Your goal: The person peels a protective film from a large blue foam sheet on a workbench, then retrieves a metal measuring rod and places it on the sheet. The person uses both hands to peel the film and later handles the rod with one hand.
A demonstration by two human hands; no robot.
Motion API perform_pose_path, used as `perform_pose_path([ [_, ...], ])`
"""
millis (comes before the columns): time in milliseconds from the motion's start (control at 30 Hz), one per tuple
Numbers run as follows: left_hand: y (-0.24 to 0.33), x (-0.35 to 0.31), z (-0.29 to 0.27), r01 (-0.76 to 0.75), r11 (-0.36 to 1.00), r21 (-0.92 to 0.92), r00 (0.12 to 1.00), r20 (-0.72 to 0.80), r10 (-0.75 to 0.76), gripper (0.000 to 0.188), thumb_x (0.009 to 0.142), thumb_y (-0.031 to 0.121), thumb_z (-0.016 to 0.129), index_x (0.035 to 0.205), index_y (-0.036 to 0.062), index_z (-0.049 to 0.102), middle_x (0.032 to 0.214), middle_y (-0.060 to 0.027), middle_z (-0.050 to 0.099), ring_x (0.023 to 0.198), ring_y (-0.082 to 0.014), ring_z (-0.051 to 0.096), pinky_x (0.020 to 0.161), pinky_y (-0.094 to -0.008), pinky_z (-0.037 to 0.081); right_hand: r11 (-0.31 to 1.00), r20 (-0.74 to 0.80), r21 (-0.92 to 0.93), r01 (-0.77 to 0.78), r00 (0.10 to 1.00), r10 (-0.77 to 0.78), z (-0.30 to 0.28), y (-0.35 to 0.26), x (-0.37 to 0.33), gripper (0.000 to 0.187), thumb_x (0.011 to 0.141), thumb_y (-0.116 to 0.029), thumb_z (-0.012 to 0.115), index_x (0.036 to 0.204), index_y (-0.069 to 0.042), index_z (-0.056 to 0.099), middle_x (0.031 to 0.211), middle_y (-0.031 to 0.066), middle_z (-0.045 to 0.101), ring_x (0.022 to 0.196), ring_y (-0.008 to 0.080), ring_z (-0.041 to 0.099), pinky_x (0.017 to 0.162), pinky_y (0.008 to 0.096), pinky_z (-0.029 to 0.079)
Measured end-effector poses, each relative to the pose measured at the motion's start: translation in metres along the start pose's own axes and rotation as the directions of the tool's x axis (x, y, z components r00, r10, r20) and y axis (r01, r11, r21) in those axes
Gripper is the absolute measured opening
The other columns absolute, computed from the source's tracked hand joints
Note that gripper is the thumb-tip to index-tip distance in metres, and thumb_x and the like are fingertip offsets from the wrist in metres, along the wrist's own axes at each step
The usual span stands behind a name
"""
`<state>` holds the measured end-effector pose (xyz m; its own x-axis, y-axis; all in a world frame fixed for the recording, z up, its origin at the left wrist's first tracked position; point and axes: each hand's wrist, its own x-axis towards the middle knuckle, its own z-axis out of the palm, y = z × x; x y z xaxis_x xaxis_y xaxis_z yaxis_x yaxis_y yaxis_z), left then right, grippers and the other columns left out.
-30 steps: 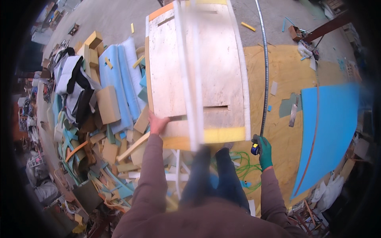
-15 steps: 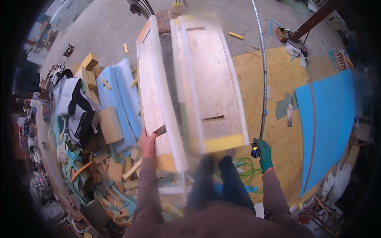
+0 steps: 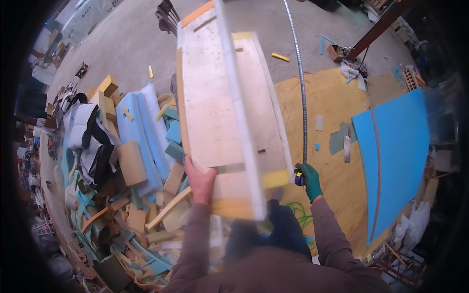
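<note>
My bare left hand [image 3: 199,184] grips a long pale wooden panel [image 3: 207,97] by its near left side, the thumb beside a slot. White padding runs down the panel's right edge, and yellow-orange foam [image 3: 234,209] covers its near end. Partly behind it is a second wooden panel [image 3: 261,97] with the same padded edges and a yellow foam end. In a green glove, my right hand [image 3: 310,181] is closed around a small dark tape measure [image 3: 299,179], just right of the second panel's near corner. Its long blade [image 3: 303,93] stretches away across the floor.
Foam offcuts [image 3: 139,217] heap up on the left, beside folded light-blue foam sheets [image 3: 141,132] and a grey-black bundle [image 3: 88,127]. Right of me, a large blue sheet [image 3: 391,156] lies on tan board [image 3: 327,107]. A green hose [image 3: 300,215] coils near my feet.
My left hand has moved right with the held panel, which now tilts and overlaps the second panel. The tape measure and my right hand have shifted slightly left.
</note>
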<state>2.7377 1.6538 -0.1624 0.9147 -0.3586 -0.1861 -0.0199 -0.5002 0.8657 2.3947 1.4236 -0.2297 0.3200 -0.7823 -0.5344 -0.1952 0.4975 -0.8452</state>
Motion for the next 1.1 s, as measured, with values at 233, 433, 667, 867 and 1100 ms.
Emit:
perform_pose_path([
  [233, 0.016, -0.017, 0.094, 0.069, 0.984, 0.166, 0.996, 0.036, -0.076, 0.112, 0.071, 0.033, 0.084, 0.163, -0.0038, 0.031, 0.154, -0.0305, 0.047, 0.143, -0.0473, 0.049, 0.122, -0.049, 0.039, 1.0, 0.001, 0.014, -0.028, 1.0, 0.028, -0.02, 0.003, 0.019, 0.028, 0.104, -0.025, 0.068, 0.116, -0.002, 0.077, 0.11, 0.008, 0.077, 0.102, 0.0192, 0.073, 0.088, 0.0319, 0.055],
  [433, 0.004, -0.02, 0.141, 0.062, 0.844, 0.533, 0.998, -0.044, -0.045, 0.119, 0.068, 0.039, 0.085, 0.165, 0.0006, 0.028, 0.141, -0.0271, 0.053, 0.134, -0.0449, 0.053, 0.112, -0.0567, 0.043, 0.999, 0.065, 0.021, -0.042, 0.997, 0.041, -0.068, 0.033, 0.019, 0.026, 0.108, -0.022, 0.066, 0.115, 0.001, 0.075, 0.111, 0.009, 0.076, 0.1, 0.0224, 0.075, 0.089, 0.0345, 0.059],
  [667, 0.001, -0.014, 0.133, 0.108, 0.771, 0.628, 0.991, -0.001, -0.137, 0.128, 0.067, 0.045, 0.088, 0.168, 0.0025, 0.022, 0.147, -0.0283, 0.048, 0.136, -0.0468, 0.052, 0.114, -0.0562, 0.043, 0.984, 0.102, 0.072, -0.16, 0.983, 0.152, -0.132, 0.052, 0.004, 0.028, 0.107, -0.025, 0.067, 0.116, 0.0, 0.078, 0.11, 0.007, 0.077, 0.102, 0.0162, 0.071, 0.089, 0.0299, 0.055],
  [867, -0.034, 0.009, 0.106, 0.086, 0.884, 0.46, 0.987, 0.083, -0.14, 0.127, 0.073, 0.045, 0.092, 0.168, -0.0001, 0.022, 0.154, -0.0318, 0.046, 0.143, -0.0474, 0.048, 0.118, -0.0511, 0.043, 0.98, 0.143, 0.049, -0.194, 0.972, 0.185, -0.152, 0.048, 0.006, 0.033, 0.108, -0.027, 0.066, 0.123, 0.0, 0.076, 0.114, 0.0076, 0.077, 0.105, 0.0165, 0.072, 0.093, 0.0305, 0.055],
  [1100, -0.088, 0.022, 0.084, 0.185, 0.972, 0.142, 0.961, 0.181, -0.21, 0.088, 0.086, 0.047, 0.086, 0.147, -0.0071, 0.053, 0.132, -0.0233, 0.069, 0.122, -0.0316, 0.066, 0.104, -0.0405, 0.051, 0.994, 0.262, 0.032, -0.103, 0.961, 0.091, -0.069, 0.01, 0.056, 0.035, 0.108, -0.031, 0.065, 0.123, -0.001, 0.075, 0.121, 0.0095, 0.076, 0.107, 0.0179, 0.071, 0.092, 0.0324, 0.057],
])
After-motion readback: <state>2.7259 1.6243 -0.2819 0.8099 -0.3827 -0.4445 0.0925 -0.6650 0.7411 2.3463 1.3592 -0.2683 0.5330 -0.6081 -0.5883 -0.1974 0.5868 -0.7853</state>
